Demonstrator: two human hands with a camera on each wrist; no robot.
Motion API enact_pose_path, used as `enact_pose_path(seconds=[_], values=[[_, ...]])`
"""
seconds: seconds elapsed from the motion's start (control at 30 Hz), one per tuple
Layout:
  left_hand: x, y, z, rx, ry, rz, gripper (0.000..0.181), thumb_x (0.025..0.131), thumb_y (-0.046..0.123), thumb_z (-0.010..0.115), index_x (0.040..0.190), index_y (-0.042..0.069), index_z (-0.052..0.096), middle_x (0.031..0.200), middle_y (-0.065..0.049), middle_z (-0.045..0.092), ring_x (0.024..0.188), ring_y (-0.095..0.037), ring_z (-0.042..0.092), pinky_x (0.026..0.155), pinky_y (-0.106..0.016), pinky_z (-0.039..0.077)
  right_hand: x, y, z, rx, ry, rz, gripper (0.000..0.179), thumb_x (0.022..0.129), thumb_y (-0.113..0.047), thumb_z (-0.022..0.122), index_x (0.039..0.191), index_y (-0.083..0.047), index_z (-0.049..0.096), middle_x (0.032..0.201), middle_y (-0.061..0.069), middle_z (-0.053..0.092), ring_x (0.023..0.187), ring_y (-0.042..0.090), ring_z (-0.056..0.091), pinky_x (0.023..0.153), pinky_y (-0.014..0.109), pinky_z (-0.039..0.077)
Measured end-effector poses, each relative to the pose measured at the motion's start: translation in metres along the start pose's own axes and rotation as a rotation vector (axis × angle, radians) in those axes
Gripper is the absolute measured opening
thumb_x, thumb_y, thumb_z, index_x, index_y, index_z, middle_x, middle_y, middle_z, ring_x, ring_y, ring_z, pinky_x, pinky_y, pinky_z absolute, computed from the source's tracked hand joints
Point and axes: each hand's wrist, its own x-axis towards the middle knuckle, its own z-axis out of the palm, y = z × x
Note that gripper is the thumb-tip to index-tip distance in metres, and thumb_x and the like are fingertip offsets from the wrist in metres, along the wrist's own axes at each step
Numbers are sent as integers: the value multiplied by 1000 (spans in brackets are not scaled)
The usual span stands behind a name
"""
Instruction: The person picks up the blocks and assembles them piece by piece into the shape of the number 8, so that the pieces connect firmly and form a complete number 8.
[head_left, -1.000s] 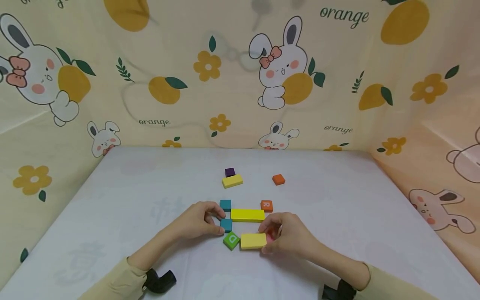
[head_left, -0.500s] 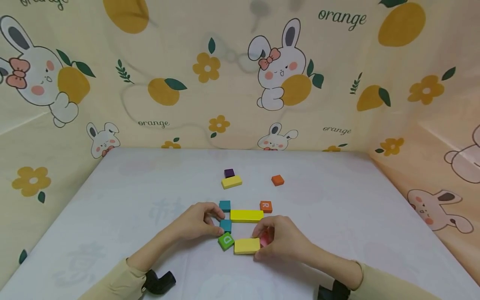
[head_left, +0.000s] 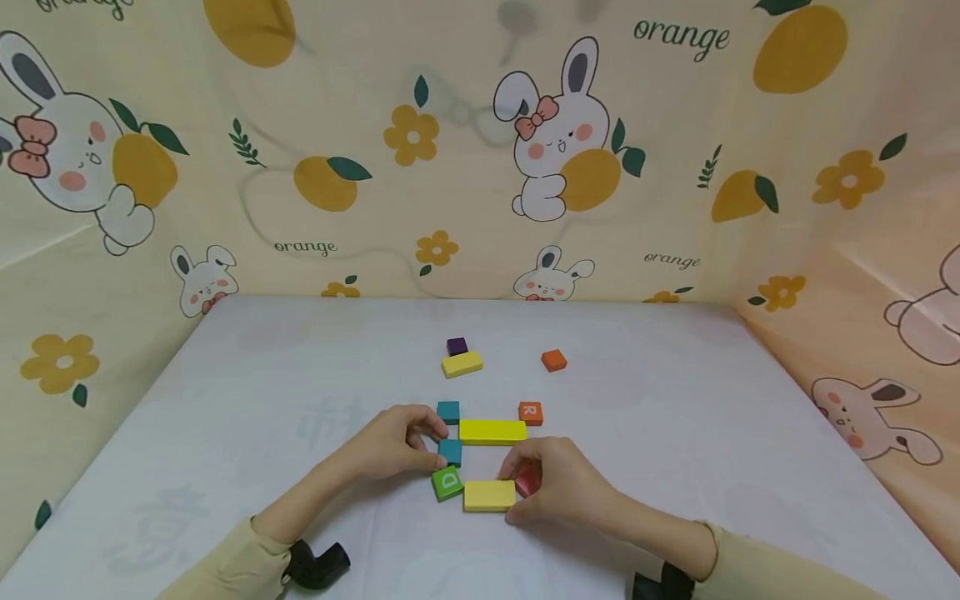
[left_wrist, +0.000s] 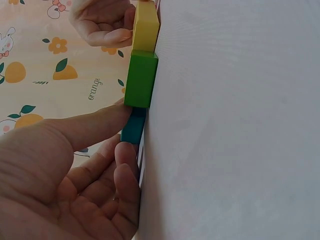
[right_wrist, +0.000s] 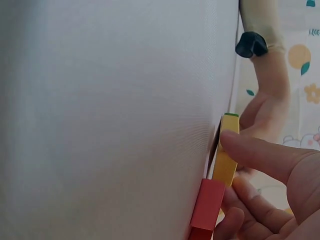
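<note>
My left hand point(head_left: 390, 440) rests beside the teal blocks, pinching the nearer teal block point(head_left: 450, 452) between thumb and fingers. Another teal block point(head_left: 448, 412) lies just beyond it. Below the nearer teal one sits a green block point(head_left: 447, 483) marked D, close to my left thumb. My right hand point(head_left: 564, 482) pinches a short yellow block point(head_left: 489, 496), thumb on the near side; its left end meets the green block. Against its right end is a red block point(right_wrist: 208, 202), partly hidden by my right fingers in the head view. A long yellow block point(head_left: 492, 432) lies between the hands, further back.
An orange block point(head_left: 531, 413) marked R sits at the long yellow block's far right corner. Further back on the white tabletop point(head_left: 675, 417) lie a purple block point(head_left: 457, 345), another yellow block point(head_left: 462, 364) and an orange block point(head_left: 554, 360). A printed cloth point(head_left: 465, 192) hangs behind.
My right hand has drawn the short yellow block, with the red one, left and nearer to me. The green block has shifted left and turned straighter, under the teal block. My left hand stays put.
</note>
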Motion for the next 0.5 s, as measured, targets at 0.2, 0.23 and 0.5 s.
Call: enact_pose_path(seconds=[0.2, 0.23, 0.5], values=[[0, 0, 0, -4, 0, -9, 32, 81, 19, 83, 106, 11, 66, 100, 2, 65, 74, -19, 59, 70, -31, 51, 1, 2, 0, -12, 0, 7, 34, 67, -20, 93, 90, -21, 69, 84, -11, 60, 83, 17, 52, 68, 29, 47], [0, 0, 0, -4, 0, -11, 32, 81, 19, 83, 106, 11, 66, 100, 2, 65, 74, -19, 59, 71, -31, 51, 0, 2, 0, -8, -3, 10, 34, 66, -20, 93, 90, -21, 69, 84, -10, 60, 83, 17, 52, 67, 29, 47], [1, 1, 0, -2, -1, -14, 32, 81, 20, 83, 106, 12, 66, 101, 2, 65, 75, -19, 58, 71, -31, 51, -3, 4, -4, 10, -9, 25, 35, 66, -25, 93, 92, -25, 69, 87, -11, 63, 86, 17, 54, 68, 28, 48]])
